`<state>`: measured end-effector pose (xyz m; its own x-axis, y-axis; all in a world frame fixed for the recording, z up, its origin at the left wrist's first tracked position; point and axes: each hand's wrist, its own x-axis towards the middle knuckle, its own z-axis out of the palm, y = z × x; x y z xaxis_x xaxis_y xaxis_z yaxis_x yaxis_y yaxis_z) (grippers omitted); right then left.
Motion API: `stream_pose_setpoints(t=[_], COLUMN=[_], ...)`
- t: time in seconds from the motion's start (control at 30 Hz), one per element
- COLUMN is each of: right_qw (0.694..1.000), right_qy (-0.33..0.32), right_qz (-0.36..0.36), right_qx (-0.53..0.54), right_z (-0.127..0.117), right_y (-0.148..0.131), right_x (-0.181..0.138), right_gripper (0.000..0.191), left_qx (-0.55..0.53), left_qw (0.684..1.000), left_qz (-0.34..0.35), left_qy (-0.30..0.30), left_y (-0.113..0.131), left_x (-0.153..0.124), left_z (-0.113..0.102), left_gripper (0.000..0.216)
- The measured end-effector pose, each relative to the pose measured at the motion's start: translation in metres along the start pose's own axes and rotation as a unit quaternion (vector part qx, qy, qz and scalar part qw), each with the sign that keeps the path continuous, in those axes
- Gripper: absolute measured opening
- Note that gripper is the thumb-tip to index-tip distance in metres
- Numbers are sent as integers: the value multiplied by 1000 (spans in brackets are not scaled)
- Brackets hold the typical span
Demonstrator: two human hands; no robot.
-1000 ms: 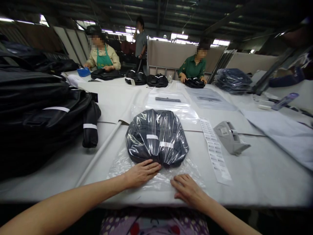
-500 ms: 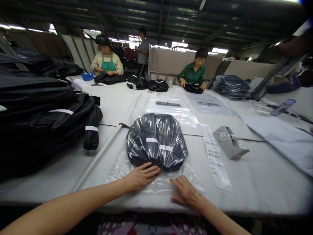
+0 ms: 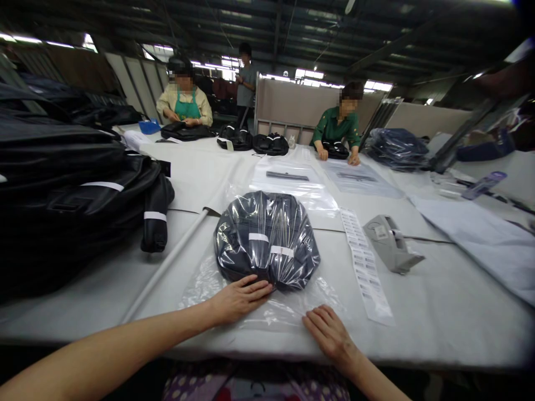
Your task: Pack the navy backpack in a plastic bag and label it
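The white counter (image 3: 443,312) is seen across most of the lower frame. Its left side is taken up by a large pile of black bags (image 3: 54,234). At the centre of the frame, a single black bag (image 3: 236,245) is noted inside a clear plastic sleeve, whose loose end (image 3: 276,317) is spread toward the bottom edge. The bag's outline is rounded, drawn somewhat wider across the frame than deep; its middle cleft is directed from far edge to near edge, between the two hands.

The bag's near edge is touched by the left hand (image 3: 240,301), which is the nearer; its fingers are laid nearly flat, slightly fanned. From the right hand (image 3: 330,337) the bag is offset up and to the left, apart. That hand's fingers are held close together, lightly bent, on the sleeve's loose end; the thumb is hidden, so whether film is pinched cannot be told.

Right of centre, a label strip (image 3: 368,267) and a tape dispenser (image 3: 387,245) are recorded, both untouched.
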<state>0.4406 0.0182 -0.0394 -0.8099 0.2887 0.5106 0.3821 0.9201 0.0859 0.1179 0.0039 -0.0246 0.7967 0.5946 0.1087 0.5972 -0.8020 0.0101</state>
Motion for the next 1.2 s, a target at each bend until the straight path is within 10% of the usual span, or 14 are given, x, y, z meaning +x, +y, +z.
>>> stream_pose_setpoints(t=[0.27, 0.47, 0.73, 0.9, 1.03, 1.2], right_qw=[999, 984, 981, 984, 984, 980], right_qy=[9, -117, -129, -90, -40, -6], right_qz=[-38, -130, -58, -51, -37, 17], right_qx=[0, 44, 130, 143, 170, 196], right_z=[-10, -12, 4, 6, 11, 16], right_y=[17, 40, 41, 44, 46, 44], right_x=[22, 63, 60, 55, 53, 50], right_gripper=[27, 21, 26, 25, 29, 30], left_qx=[-11, 30, 123, 0, -83, -92], left_qw=[1000, 999, 983, 985, 976, 951], left_qz=[-16, 6, 31, -109, -199, -294], left_qy=[-24, 20, 135, 133, 31, 31], left_y=[3, 3, 4, 20, 36, 44], left_x=[2, 1, 0, -36, -58, -48], left_z=[-3, -1, -10, -27, -28, -7], left_gripper=[53, 46, 31, 29, 77, 37])
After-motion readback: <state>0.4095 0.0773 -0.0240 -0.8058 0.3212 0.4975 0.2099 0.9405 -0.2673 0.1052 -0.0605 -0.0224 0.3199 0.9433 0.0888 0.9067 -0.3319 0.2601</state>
